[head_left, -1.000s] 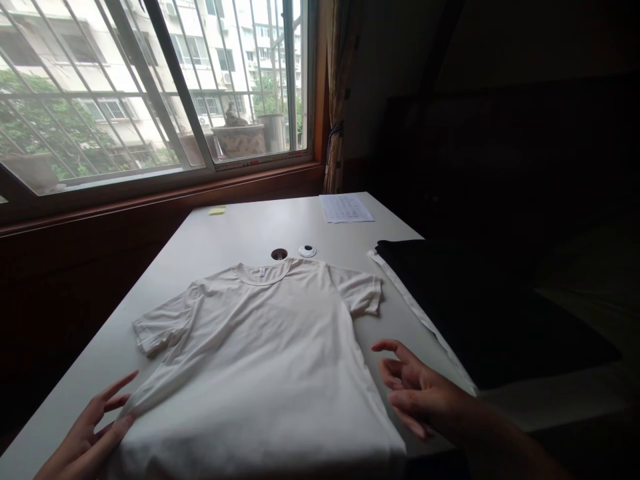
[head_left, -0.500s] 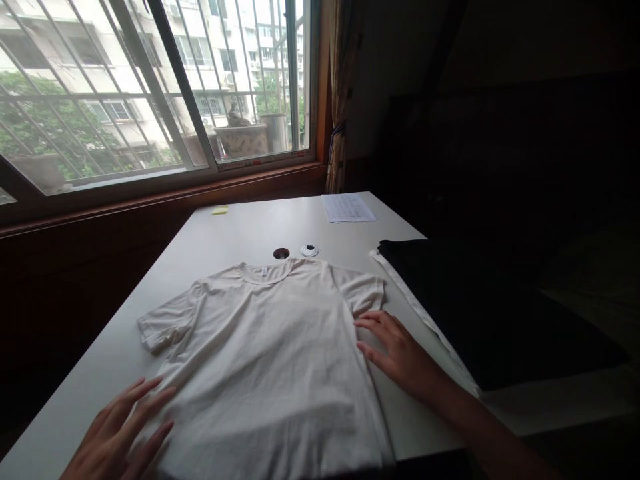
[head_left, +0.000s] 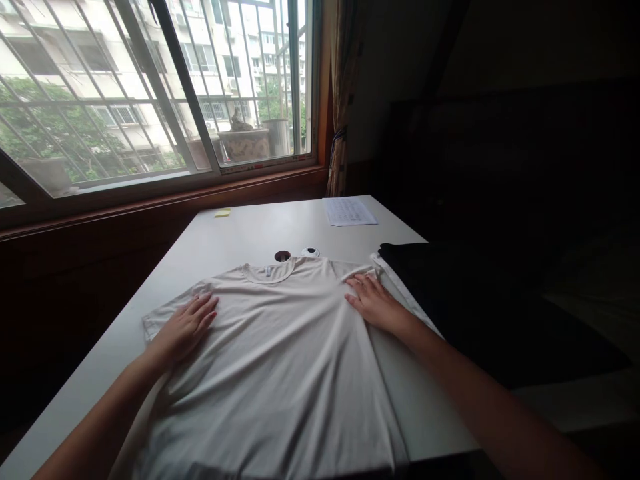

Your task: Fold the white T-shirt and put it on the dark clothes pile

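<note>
A cream short-sleeved fabric shirt [head_left: 280, 347] lay wrinkled on the white flat table [head_left: 250, 230]. At its shoulders, left hand [head_left: 188, 325] and right hand [head_left: 373, 301] rested, fingers extended, gripping nothing; gentle, even outward pressure seemed advisable.

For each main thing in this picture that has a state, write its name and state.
Pale T-shirt: spread out, creased
Left hand: palm down on the T-shirt
Right hand: palm down on the T-shirt
Black cloth: laid out flat
Papers: lying flat
Curtain: gathered and tied
Table hole: uncovered
</note>
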Available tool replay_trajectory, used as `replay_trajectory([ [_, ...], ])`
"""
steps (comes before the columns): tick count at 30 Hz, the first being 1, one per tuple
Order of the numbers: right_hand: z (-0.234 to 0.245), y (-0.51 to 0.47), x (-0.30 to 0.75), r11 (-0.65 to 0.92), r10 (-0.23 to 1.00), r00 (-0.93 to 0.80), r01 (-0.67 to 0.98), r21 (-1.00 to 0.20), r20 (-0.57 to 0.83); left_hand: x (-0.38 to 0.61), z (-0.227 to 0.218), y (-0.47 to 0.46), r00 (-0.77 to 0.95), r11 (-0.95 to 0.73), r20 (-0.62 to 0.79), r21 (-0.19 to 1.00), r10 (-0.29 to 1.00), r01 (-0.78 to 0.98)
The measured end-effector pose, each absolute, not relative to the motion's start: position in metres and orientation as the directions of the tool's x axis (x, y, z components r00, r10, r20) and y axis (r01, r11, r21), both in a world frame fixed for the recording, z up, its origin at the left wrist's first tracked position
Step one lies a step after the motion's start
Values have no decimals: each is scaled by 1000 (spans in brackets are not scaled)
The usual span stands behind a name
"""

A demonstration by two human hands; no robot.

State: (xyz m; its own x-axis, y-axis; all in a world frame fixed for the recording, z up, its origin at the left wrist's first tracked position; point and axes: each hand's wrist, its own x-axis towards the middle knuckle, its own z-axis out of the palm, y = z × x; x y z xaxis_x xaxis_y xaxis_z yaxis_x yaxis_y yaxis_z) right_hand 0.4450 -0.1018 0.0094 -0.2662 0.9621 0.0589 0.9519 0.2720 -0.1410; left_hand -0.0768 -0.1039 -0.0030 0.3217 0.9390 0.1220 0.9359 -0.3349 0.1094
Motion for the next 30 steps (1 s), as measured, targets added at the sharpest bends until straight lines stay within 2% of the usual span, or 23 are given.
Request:
replay_trajectory([
  [3,11,-82,453,110,994,-112,988,-106,-8,-70,-5,-85,278,-284,90,60,956,957],
  [5,14,-66,458,61,995,-70,991,-115,-76,-68,-4,-79,242,-244,62,42,968,969],
  [10,28,-39,461,25,987,-45,991,-128,-157,-75,-3,-84,226,-226,15,-3,974,974],
  [18,59,-50,433,-5,984,7,1000,13,-178,-100,0,-85,300,-300,-34,2,953,954],
  [21,64,-46,415,87,994,-87,996,0,-70,-108,3,-76,354,-354,-29,12,935,935],
  [24,59,-37,391,290,957,-286,953,-92,51,-116,6,-67,402,-402,-31,16,915,916],
  [27,46,-26,366,423,904,-426,886,-188,26,-123,9,-60,423,-423,-37,9,905,906],
  [30,31,-16,352,450,885,-466,862,-232,-18,-129,15,-55,401,-402,-74,0,913,915],
])
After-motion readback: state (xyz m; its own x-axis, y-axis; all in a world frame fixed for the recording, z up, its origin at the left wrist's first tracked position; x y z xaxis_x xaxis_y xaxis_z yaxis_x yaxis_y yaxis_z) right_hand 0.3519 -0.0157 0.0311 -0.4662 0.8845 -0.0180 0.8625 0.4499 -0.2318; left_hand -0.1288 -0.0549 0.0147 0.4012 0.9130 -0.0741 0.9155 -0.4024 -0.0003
